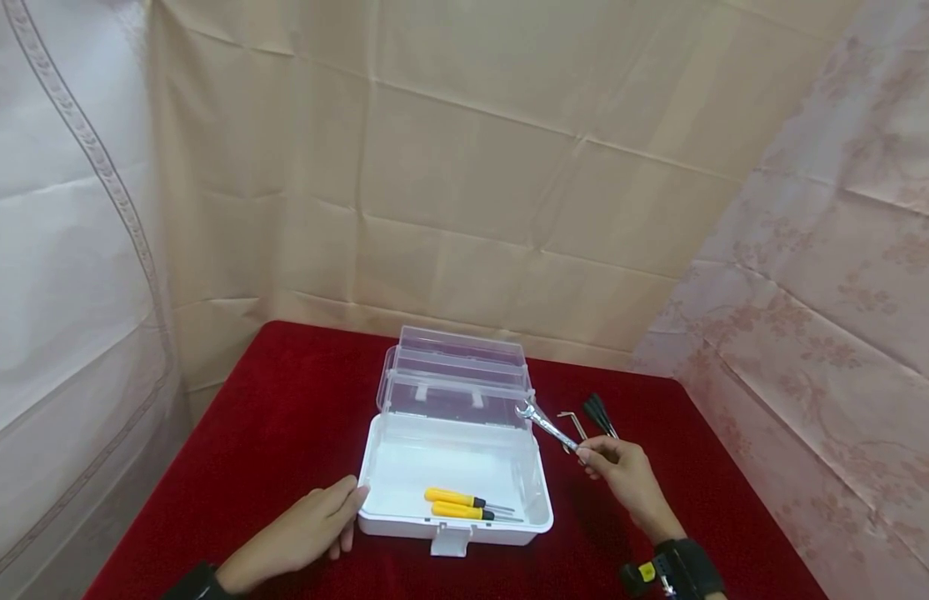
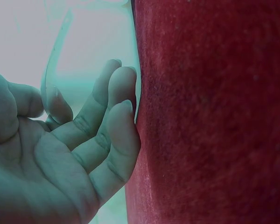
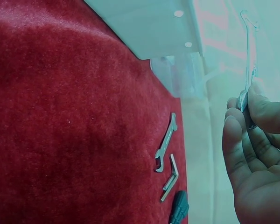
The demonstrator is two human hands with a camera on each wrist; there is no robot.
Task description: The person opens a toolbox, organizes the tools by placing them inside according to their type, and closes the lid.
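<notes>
A white toolbox (image 1: 397, 525) stands on the red cloth, its clear lid (image 1: 457, 367) tipped back. My left hand (image 1: 317, 521) holds its left rim, thumb on top, the other fingers (image 2: 123, 130) along the outer wall. Two yellow-handled screwdrivers (image 1: 452, 498) lie inside near the front, shafts to the right. My right hand (image 1: 625, 479) pinches a shiny wrench (image 1: 546, 424) by its near end, thumb against fingers. In the head view the wrench's open jaw points up and left, over the toolbox's back right corner. The right wrist view shows the wrench (image 3: 248, 70) raised upright.
Right of the toolbox, another wrench (image 3: 165, 142), L-shaped hex keys (image 3: 170, 176) and a dark-handled tool (image 1: 597, 410) lie on the cloth. A white latch (image 1: 452, 542) hangs at the toolbox front. Beige and patterned curtains (image 1: 471, 183) stand behind and at both sides.
</notes>
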